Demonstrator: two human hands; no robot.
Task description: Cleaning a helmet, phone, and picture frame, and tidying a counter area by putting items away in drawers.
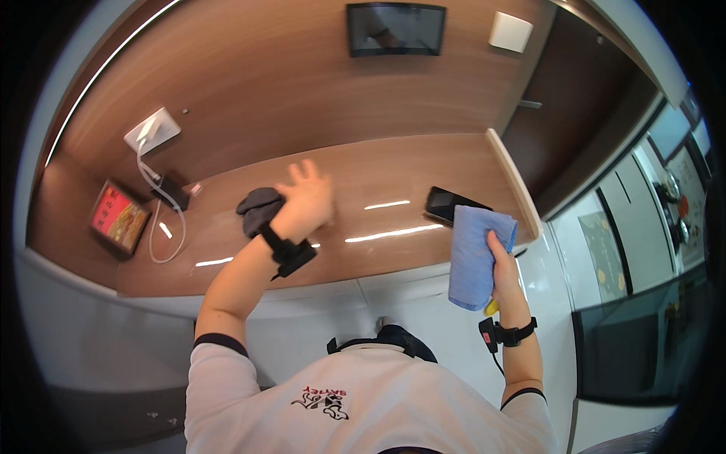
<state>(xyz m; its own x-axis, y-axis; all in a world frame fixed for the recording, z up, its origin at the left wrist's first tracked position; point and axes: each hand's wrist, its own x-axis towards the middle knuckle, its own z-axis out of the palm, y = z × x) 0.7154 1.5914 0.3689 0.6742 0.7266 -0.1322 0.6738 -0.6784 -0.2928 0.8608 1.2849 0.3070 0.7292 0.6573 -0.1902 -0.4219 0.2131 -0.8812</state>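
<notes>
With its fingers spread and nothing in them, my left hand (309, 196) is over the wooden counter (363, 170), slightly blurred. Just left of it lies a dark grey cloth item (258, 207), partly hidden by my wrist. My right hand (503, 264) grips a folded blue cloth (476, 255) at the counter's front right edge, thumb on top. A black smartphone (445, 204) rests behind the cloth, which covers part of it. Each wrist wears a black strap with a small device.
A framed red sign (118, 218) with writing leans at the left end. Near it, a white cable (184, 227) runs from a wall socket (152, 130) by a black box (172, 192). A raised edge (513, 181) bounds the counter's right end. A dark screen (396, 29) hangs on the wall.
</notes>
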